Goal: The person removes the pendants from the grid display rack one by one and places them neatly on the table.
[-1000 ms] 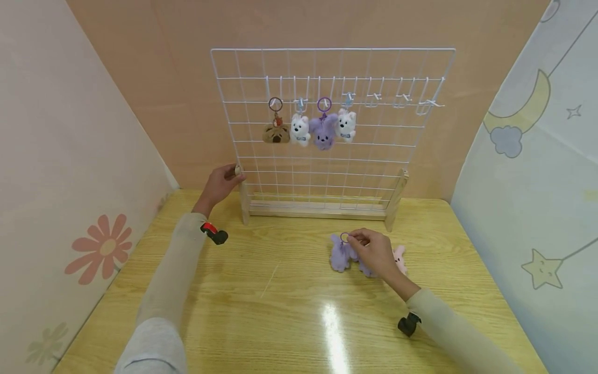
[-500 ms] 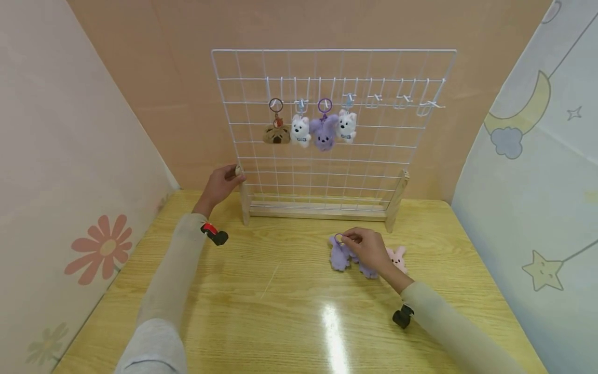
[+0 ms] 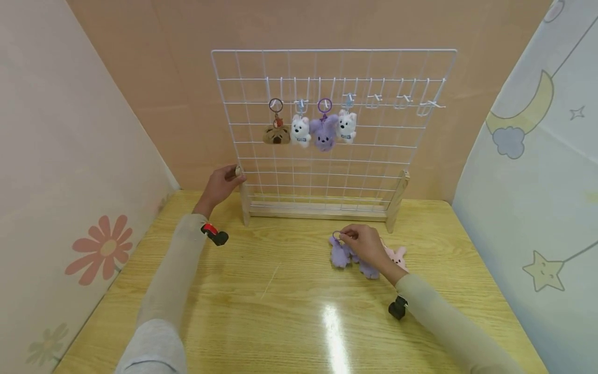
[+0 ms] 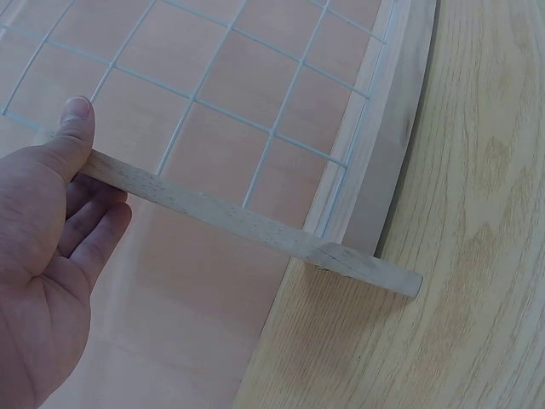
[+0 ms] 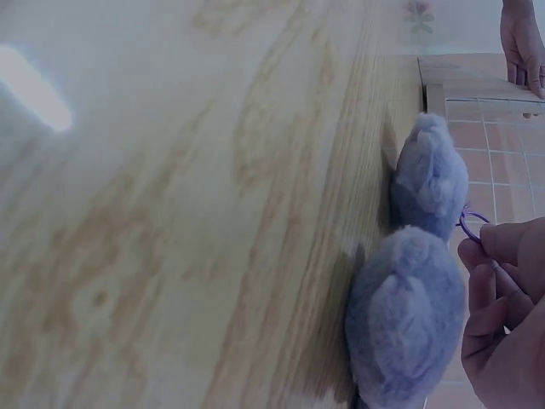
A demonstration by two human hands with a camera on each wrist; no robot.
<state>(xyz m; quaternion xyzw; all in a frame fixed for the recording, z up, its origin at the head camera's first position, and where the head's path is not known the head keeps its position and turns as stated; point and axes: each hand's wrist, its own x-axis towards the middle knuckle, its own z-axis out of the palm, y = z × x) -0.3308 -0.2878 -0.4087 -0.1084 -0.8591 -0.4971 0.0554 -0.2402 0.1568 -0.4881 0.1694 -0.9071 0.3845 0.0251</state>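
Purple ring in right grip

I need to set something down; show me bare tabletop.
Bare: tabletop between the left sleeve and the loose purple plushes; a strip right of the pink bunny. Crowded: around the right hand, where those plushes and bunny bunch.

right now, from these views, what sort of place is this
Probably a staged tabletop display corner: a white wire grid rack holding plush keychains stands on a wood-grain table, with a moon-and-star printed backdrop alongside.
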